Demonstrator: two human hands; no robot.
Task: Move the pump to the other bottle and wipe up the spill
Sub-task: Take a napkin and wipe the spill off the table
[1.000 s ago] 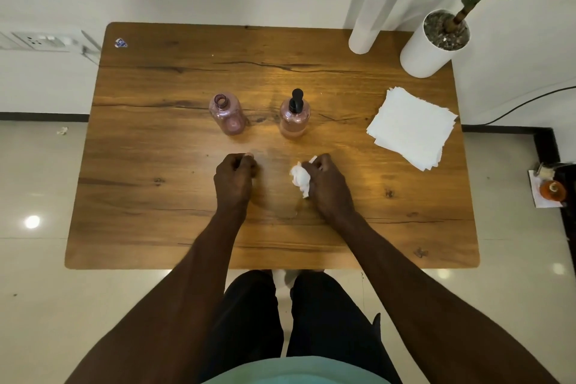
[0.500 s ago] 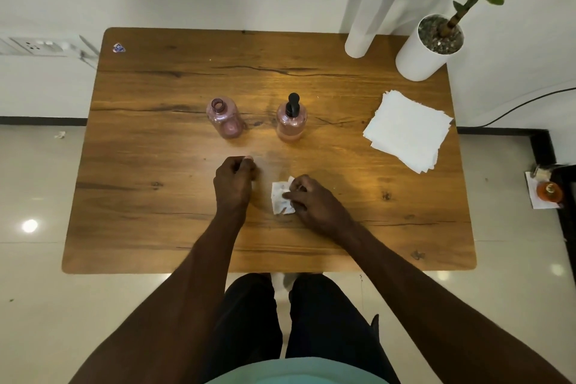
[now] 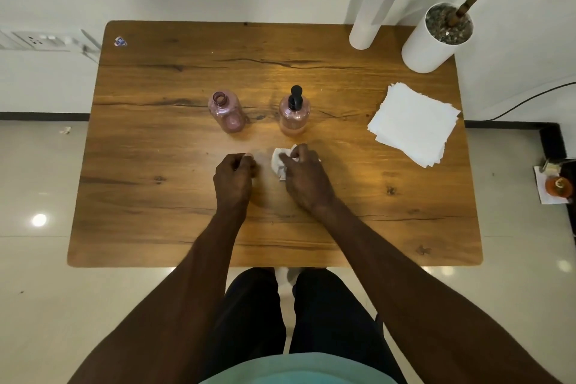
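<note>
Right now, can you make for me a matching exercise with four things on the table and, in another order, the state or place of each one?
Things:
1. left bottle
2. right bottle
3. crumpled tissue
4. stack of napkins

States:
A. carries the black pump
B. lies flat near the table's right edge
C. neck open, no pump
D. held in the right hand

Pairs: 1-C, 2-A, 3-D, 4-B

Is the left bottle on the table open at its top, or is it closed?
Open. The left bottle stands upright with a bare round mouth; the black pump sits on the right bottle instead.
</note>
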